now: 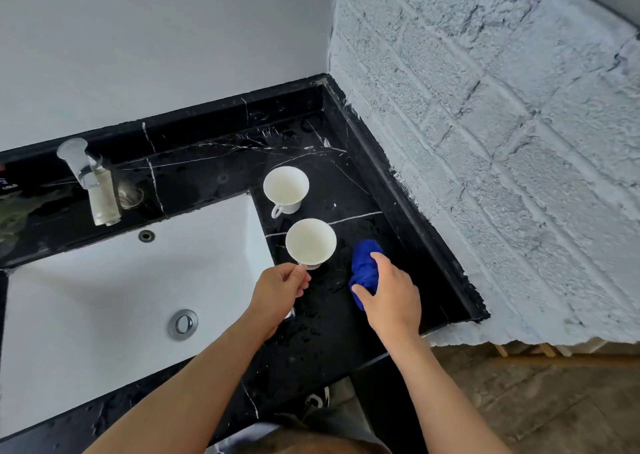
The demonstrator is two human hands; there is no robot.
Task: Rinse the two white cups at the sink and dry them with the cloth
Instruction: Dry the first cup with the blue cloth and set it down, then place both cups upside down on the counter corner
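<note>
**Holding a cup and the cloth beside the sink**

Spreading wide to the left of both hands, the white sink (104,298) lies open. The left hand (277,289) pinches the handle of the near cup (310,243), which stands upright at the sink's edge on the wet black table (329,332). Beyond it stands the far cup (285,187), untouched. The right hand (389,292) grips the bunched blue cloth (363,263); the table's raised border runs close on its right.
</note>
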